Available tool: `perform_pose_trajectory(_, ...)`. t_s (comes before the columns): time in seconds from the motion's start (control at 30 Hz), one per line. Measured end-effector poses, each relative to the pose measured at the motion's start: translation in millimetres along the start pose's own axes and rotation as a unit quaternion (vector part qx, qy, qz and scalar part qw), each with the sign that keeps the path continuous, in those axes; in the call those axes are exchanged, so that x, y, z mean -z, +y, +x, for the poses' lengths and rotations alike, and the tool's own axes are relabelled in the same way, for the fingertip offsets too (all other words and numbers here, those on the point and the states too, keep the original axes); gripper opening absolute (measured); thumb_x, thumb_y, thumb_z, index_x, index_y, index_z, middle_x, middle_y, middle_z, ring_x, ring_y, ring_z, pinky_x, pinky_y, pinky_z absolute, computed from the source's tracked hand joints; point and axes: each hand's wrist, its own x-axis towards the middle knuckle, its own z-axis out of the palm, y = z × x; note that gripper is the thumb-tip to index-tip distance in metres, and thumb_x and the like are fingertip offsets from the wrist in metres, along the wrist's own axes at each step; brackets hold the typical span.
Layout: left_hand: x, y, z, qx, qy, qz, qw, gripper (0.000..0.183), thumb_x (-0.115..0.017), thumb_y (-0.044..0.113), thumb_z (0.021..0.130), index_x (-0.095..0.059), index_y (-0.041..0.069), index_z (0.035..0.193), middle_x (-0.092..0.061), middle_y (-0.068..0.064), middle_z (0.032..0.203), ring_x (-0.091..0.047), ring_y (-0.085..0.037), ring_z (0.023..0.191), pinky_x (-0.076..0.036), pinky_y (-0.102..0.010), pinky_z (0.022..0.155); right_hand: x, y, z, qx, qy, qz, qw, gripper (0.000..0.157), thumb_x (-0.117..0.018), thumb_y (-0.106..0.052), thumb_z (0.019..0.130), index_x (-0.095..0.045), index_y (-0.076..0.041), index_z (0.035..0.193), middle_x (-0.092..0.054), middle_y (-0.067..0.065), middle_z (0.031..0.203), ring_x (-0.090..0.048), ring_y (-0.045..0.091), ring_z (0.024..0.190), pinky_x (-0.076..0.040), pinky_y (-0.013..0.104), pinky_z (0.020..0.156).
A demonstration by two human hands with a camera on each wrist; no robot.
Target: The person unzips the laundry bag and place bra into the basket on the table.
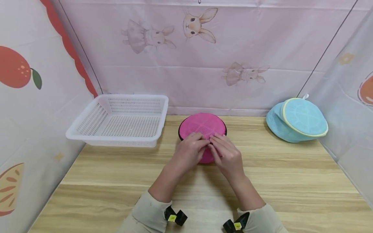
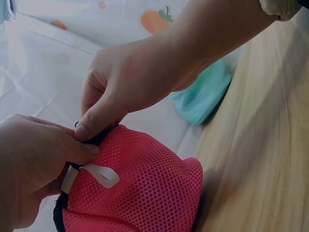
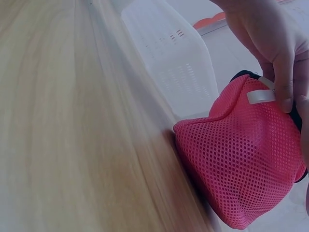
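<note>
Starting at your far left, the white sheet shows a printed red fruit and a scalloped red border, and next along comes the white basket, its slotted walls at the back of the wooden table. Moving right, here's your left sleeve with a black device at the cuff, and beyond it your left hand, its fingers curled in, thumb and fingertips pinching the black edging of the pink mesh bag. And there's the pink mesh bag itself, mid-table towards the back, right of the basket and well apart from it, its round face tipped up towards you; the left wrist view picks out a white loop on that edging, right by your left fingers. Now your right hand, close beside the left: it's bent inward too, thumb and fingers nipping the same edging, fingertips nearly meeting the other set. Below it runs your right sleeve, with a second black device at the cuff. Over at the far right, near the back, sits the blue mesh bag, yellow trim circling its round face, a little white tab poking up behind.
</note>
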Motion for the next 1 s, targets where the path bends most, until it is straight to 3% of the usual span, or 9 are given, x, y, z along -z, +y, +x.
perform_pose_trajectory(0.23, 1.9, -1.6, -0.3, -0.003, 0.006, -0.018, 0.9998, 0.015, -0.077, 0.010, 0.085, -0.079, 0.010, 0.100, -0.068, 0.000, 0.093, -0.062, -0.013, 0.088, -0.054, -0.022, 0.080, -1.4, -2.2, 1.2, 0.016, 0.027, 0.005, 0.999, 0.025, -0.062, -0.016, 0.097, -0.075, 0.006, 0.096, -0.075, 0.017, 0.096, -0.072, 0.032, 0.095, -0.054, 0.051, 0.090)
perform_pose_trajectory(0.73, 4.8, -5.2, 0.4, 0.002, 0.005, -0.026, 0.9996, 0.013, -0.079, 0.009, 0.083, -0.079, 0.010, 0.096, -0.068, 0.001, 0.092, -0.063, -0.012, 0.089, -0.054, -0.022, 0.081, 3.2, 3.4, 0.7, -0.005, 0.036, -0.006, 0.999, 0.017, -0.062, -0.006, 0.090, -0.075, 0.005, 0.091, -0.075, 0.016, 0.090, -0.073, 0.031, 0.090, -0.055, 0.050, 0.089)
perform_pose_trajectory(1.0, 6.4, -9.0, 0.8, 0.004, 0.020, -0.030, 0.9994, 0.013, -0.079, 0.007, 0.082, -0.079, 0.009, 0.095, -0.069, -0.001, 0.093, -0.062, -0.015, 0.090, -0.054, -0.024, 0.082, 4.5, 7.5, 2.1, 0.009, 0.047, -0.005, 0.999, 0.016, -0.062, -0.006, 0.090, -0.073, 0.004, 0.084, -0.073, 0.014, 0.086, -0.070, 0.029, 0.083, -0.057, 0.042, 0.085)
